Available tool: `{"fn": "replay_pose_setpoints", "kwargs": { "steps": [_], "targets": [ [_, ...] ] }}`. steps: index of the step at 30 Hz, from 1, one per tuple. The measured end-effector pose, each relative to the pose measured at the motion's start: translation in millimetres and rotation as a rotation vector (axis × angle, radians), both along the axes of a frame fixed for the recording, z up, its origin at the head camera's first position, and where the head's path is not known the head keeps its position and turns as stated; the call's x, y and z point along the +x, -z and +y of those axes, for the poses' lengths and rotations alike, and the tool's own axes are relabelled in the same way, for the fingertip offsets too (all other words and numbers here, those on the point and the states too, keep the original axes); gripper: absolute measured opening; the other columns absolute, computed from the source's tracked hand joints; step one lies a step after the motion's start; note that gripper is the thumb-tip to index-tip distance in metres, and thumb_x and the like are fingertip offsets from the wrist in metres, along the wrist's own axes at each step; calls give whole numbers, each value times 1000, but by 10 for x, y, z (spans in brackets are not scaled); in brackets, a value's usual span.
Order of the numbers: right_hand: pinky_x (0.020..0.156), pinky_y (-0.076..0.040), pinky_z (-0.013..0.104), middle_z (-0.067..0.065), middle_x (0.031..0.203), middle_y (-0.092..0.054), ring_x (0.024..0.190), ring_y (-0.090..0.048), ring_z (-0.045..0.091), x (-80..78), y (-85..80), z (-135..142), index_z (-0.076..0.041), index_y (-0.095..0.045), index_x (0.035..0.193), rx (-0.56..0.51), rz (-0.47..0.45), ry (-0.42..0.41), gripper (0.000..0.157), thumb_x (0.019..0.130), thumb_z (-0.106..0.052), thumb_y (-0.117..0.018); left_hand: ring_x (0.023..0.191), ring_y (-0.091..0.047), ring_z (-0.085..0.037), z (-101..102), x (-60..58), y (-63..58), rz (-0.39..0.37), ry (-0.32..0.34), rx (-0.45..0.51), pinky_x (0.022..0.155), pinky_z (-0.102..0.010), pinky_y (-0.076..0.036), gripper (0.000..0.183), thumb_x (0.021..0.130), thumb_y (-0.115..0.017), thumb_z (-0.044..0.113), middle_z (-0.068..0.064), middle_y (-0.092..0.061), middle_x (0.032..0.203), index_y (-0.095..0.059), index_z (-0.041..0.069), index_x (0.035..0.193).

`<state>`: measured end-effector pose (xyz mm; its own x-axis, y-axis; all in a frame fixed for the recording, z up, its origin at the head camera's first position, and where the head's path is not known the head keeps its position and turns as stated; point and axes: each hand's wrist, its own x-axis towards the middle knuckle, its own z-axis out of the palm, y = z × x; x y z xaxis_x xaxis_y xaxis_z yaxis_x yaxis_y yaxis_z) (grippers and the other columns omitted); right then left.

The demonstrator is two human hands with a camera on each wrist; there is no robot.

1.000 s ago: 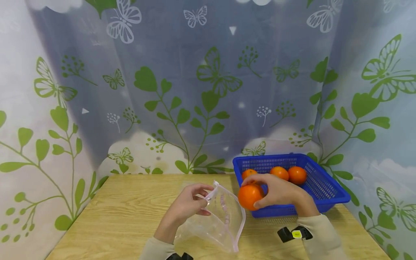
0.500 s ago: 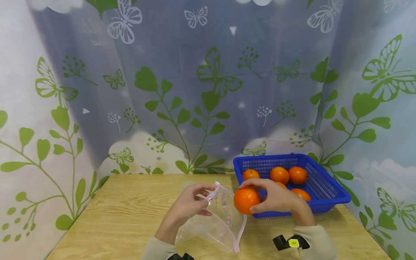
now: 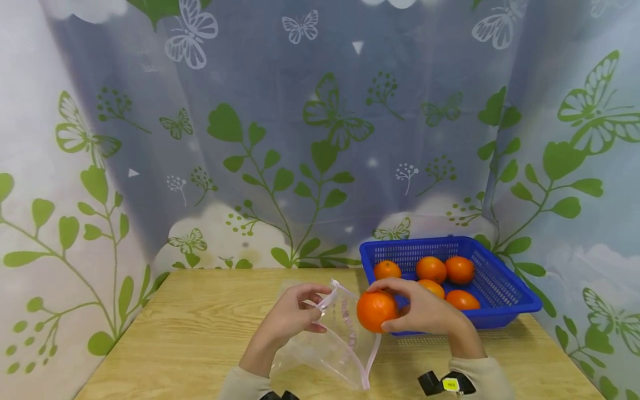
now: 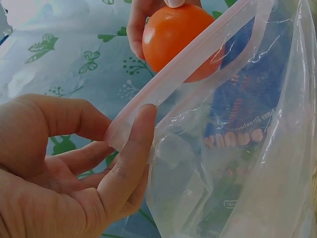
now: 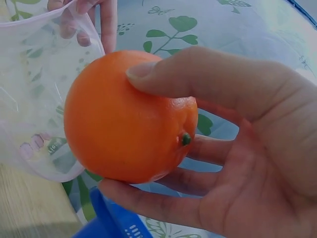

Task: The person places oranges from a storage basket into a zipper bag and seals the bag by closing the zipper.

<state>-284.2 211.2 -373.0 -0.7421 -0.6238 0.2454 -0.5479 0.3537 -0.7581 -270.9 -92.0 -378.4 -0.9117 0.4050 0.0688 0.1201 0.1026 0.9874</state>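
My left hand (image 3: 295,314) pinches the edge of a clear plastic zip bag (image 3: 320,355) with a pink rim. In the left wrist view, thumb and forefinger grip that rim (image 4: 198,62), and the bag's mouth gapes open. Printed lettering shows on its side. An orange (image 5: 126,119) with a small green stem end is held by my right hand (image 3: 425,308), thumb on one side and fingers on the other. The fruit is at the bag's mouth, overlapping the rim in the head view.
A blue plastic basket (image 3: 520,305) stands at the right of the wooden table (image 3: 200,311), with several oranges (image 3: 431,269) inside. A patterned curtain (image 3: 280,139) with butterflies and leaves surrounds the table at the back and sides.
My right hand has carried the orange left and slightly down, away from the basket toward the bag's mouth. More oranges in the basket show now. The left hand stays almost still.
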Motion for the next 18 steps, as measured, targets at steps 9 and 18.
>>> {"fn": "replay_pose_setpoints", "kwargs": {
  "steps": [9, 18],
  "targets": [
    [83, -62, 29, 16, 133, -63, 106, -64, 15, -34, 43, -96, -16, -61, 134, 3, -4, 21, 57, 82, -17, -84, 84, -62, -18, -8, -9, -7, 1, -6, -10, 74, -39, -68, 49, 89, -53, -10, -24, -56, 112, -58, -6, 137],
    [84, -62, 28, 16, 137, -62, 112, -64, 18, -12, 75, -155, -15, -61, 136, -2, 21, 47, 58, 83, -19, -85, 84, -62, -18, -4, -10, -2, 1, -3, -10, 74, -39, -68, 47, 89, -54, -10, -20, -56, 111, -59, -6, 136]
  ]
}}
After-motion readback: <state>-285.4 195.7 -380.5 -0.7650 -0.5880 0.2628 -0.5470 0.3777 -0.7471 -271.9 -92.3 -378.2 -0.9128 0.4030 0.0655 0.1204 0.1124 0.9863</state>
